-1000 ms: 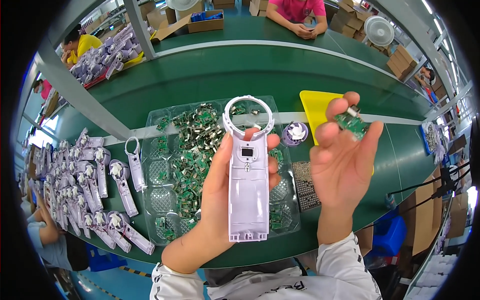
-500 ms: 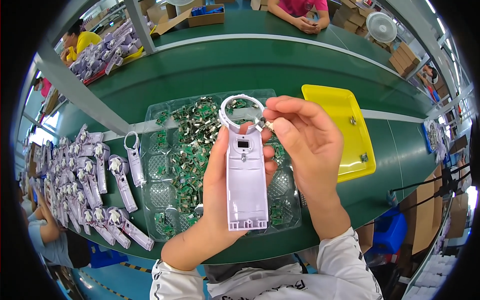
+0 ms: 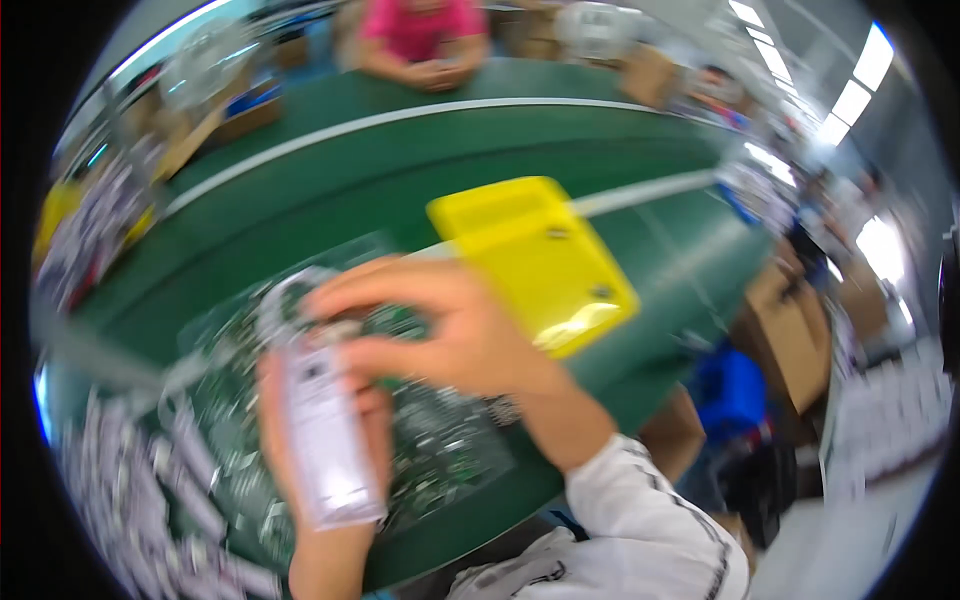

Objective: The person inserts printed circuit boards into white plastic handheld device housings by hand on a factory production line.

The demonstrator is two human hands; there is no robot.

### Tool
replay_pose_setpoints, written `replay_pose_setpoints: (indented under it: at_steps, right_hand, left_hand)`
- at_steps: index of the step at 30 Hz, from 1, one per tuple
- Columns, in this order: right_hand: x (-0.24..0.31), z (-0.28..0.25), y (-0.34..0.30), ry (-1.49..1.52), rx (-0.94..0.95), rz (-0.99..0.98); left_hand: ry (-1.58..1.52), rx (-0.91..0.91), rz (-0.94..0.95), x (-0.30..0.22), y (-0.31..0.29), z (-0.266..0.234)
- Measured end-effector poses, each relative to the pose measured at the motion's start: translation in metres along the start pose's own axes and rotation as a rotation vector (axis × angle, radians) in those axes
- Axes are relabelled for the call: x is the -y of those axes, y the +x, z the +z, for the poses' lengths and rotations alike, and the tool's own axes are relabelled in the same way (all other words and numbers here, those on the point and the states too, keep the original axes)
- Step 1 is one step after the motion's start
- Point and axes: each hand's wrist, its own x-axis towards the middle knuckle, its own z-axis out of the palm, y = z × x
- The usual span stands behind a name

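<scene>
My left hand [image 3: 275, 445] is closed around a lavender plastic fan housing [image 3: 328, 450], a long handle shell with a ring at its far end. My right hand [image 3: 455, 325] is bent over the ring, its thumb and fingers pinching a small pale part [image 3: 338, 332] at the base of the ring. Motion blur hides that part's detail and whether it touches the housing. Beneath both hands lies a clear plastic tray [image 3: 485, 465] with many small green circuit boards [image 3: 240, 455] in it.
A yellow tray [image 3: 520, 250] with two small metallic pieces sits right of the clear tray. More lavender housings [image 3: 120, 490] are piled at the left. A person in pink [image 3: 425, 40] sits across the green table [image 3: 330, 165]. Cardboard boxes [image 3: 790, 340] and a blue stool [image 3: 735, 390] stand at the right.
My view has swung to the right, so the scene sits further left and is blurred. Both hands still hold the housing and the small part, close together.
</scene>
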Motion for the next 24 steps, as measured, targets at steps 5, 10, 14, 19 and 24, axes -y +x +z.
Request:
replay_pose_setpoints:
  at_steps: [5,10,14,19,24]
  right_hand:
    - [0.009,-0.002,0.003,0.159,0.147,-0.045]
    - [0.014,-0.008,0.000,0.116,0.113,-0.035]
    - [0.015,-0.012,-0.003,0.088,0.092,-0.064]
    - [0.018,-0.007,0.001,0.294,-0.066,0.061]
    - [0.017,-0.007,0.003,0.306,-0.103,0.046]
  left_hand:
    - [0.053,0.183,-0.021,-0.021,-0.001,-0.014]
    - [0.055,0.119,-0.092,-0.018,-0.001,-0.018]
    - [0.086,0.102,-0.085,-0.017,0.004,-0.023]
    - [-0.042,0.275,-0.212,-0.019,-0.001,-0.008]
    - [0.014,0.275,-0.170,-0.020,0.005,-0.015]
